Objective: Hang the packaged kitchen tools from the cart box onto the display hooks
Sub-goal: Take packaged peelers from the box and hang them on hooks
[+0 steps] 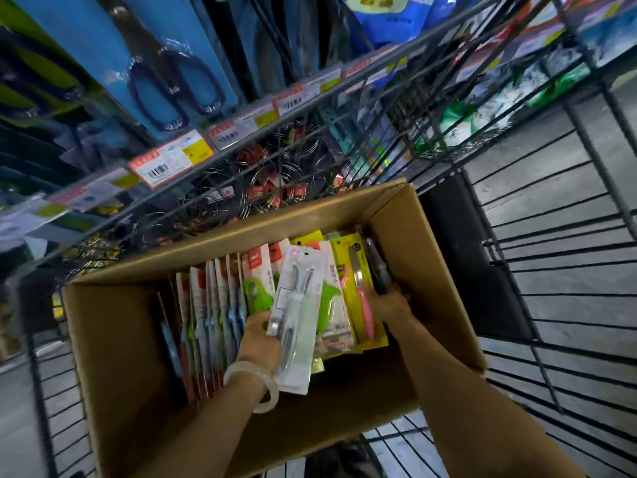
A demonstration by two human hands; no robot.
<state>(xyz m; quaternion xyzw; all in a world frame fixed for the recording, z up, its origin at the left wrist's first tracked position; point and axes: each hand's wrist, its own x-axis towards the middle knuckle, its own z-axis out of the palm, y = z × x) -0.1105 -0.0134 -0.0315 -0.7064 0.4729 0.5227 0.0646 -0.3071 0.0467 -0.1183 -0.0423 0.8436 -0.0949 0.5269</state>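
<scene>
An open cardboard box sits in a wire cart and holds several carded kitchen tools standing on edge. My left hand grips a white package with a grey peeler and knife, lifted slightly above the others. My right hand reaches into the box's right side, its fingers down among the packs by a yellow card with a pink knife; the fingertips are hidden. Green-handled tools show between the two hands. Packaged scissors on blue cards hang on the display above.
The cart's black wire walls surround the box on the right and front. A shelf rail with red and yellow price tags runs diagonally above the box. Wire racks and hanging goods fill the shelf behind it. Grey floor lies to the right.
</scene>
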